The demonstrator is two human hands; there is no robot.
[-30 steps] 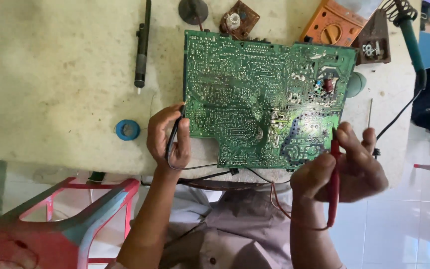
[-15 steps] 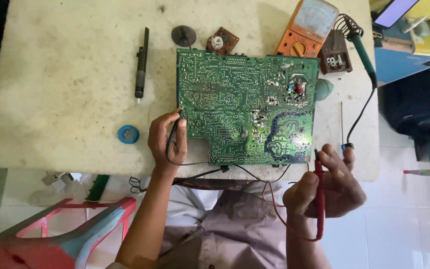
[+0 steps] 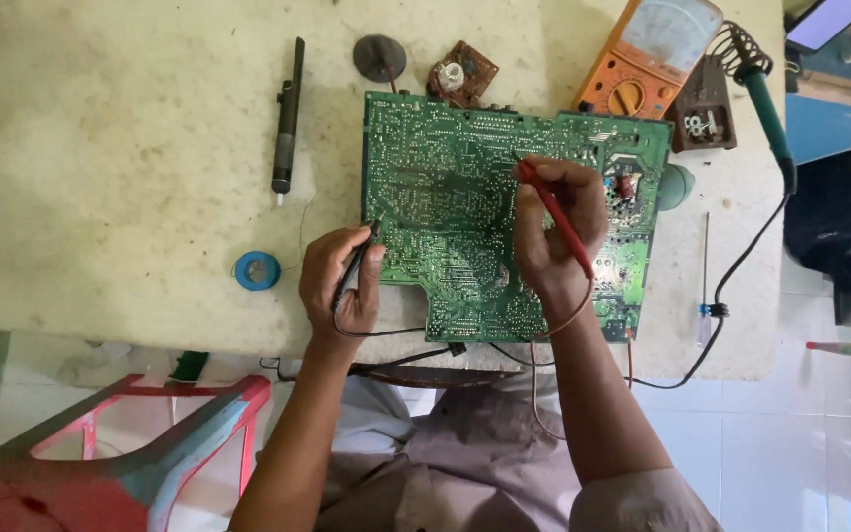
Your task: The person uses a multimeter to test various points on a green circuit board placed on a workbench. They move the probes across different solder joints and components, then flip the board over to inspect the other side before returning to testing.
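Scene: a person is leaning over a pale worktable [image 3: 130, 197], probing a green circuit board [image 3: 445, 197] lying solder side up at its centre.
Left hand: the left hand [image 3: 342, 286] is pinching a black probe [image 3: 355, 268], fingers closed around it, its tip touching the board's left edge.
Right hand: the right hand [image 3: 558, 232] is gripping a red probe [image 3: 554, 212] like a pen, tip pressing into the middle of the board.
Handling: the board is looking light, stiff and fragile, its face studded with sharp solder points; the bare edges seem the safest hold.
Leads: thin wires are trailing from both probes towards the person's lap; where they end is hard to tell.
Meter: an orange meter [image 3: 642, 54] with a pale dial window is sitting at the far right edge.
Nearby: a black pen-shaped tool [image 3: 288, 113], a blue tape roll [image 3: 256, 270] and a green-handled soldering iron [image 3: 765, 99] are lying around the board.
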